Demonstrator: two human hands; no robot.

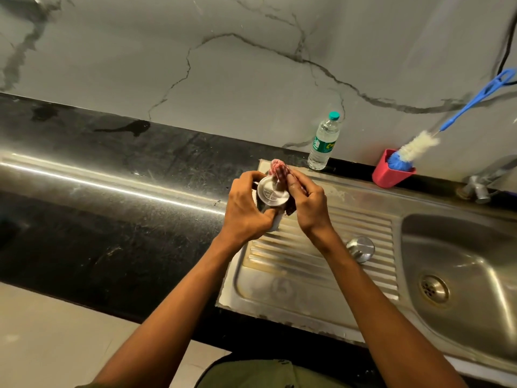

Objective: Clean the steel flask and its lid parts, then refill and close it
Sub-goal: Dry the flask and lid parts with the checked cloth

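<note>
My left hand [246,208] grips the steel flask [272,195], held above the sink's drainboard with its round base turned toward me. My right hand [305,200] pinches a red-and-white checked cloth [279,169] against the flask's far side. A steel lid part [361,247] lies on the ribbed drainboard [321,275], just right of my right forearm. A clear plastic water bottle [324,141] with a green cap stands by the wall behind the drainboard.
A red cup [391,175] by the wall holds a blue-handled bottle brush [419,144]. The sink basin [461,275] with its drain is on the right, a tap [481,186] behind it. The black countertop [112,205] stretches left, with wet patches.
</note>
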